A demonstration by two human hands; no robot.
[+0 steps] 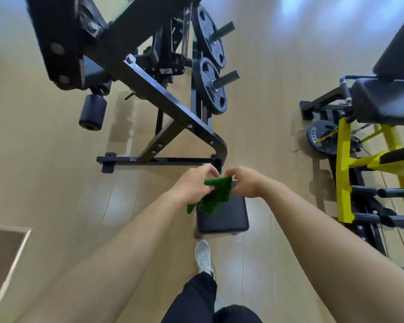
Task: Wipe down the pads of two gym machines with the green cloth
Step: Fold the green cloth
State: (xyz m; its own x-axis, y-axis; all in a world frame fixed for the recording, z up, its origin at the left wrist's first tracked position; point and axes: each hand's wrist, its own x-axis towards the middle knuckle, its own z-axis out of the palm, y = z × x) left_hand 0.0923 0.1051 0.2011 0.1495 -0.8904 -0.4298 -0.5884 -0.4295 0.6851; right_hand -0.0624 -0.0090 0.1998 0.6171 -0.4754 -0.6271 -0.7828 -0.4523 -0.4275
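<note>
— Fingers (209,188) of the left hand (193,185) pinch the green cloth (216,197) at one edge; the right hand (244,181) clamps its upper corner. Where's the cloth?

— Just above the black pad (229,217), held in the air and hanging loosely.

— What's hard to see?

— The cloth covers the pad's far end. The black machine (149,85) beyond the pad is blurred and cut off at the top; the yellow machine (359,159), right of the pad, runs out of view.

— And the floor (44,171)?

— Pale wood boards, glossy, with light patches.
</note>
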